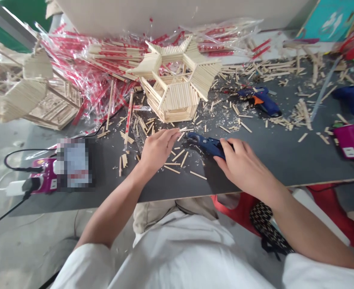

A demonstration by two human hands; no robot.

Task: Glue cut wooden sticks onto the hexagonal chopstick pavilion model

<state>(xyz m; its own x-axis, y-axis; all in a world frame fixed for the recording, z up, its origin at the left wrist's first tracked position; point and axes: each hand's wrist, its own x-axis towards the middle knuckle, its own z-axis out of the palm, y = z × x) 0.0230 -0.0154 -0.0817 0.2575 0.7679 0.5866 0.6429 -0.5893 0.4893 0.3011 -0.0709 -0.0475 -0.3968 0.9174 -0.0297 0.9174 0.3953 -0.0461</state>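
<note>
My left hand [158,148] is closed, its fingertips pinching a short wooden stick [183,129] above the dark tabletop. My right hand [244,166] is wrapped round the blue handles of a pair of cutters [208,145] that look like pruning shears. Their curved jaws point left, close to the stick's end; whether they touch it cannot be made out. Just beyond my hands stands a pale lantern-like frame of stacked sticks [177,96], with flared panels round its open top. Short cut sticks [172,164] lie scattered beneath and around both hands.
Red-and-clear wrapped chopsticks [104,60] heap at the back left. A second stick structure [26,88] stands left. Blue glue guns [265,101] lie right. Purple power strips [351,140] sit at both sides, the left one beside a blurred-out device [76,164]. A clear ruler [137,136] lies near my left hand.
</note>
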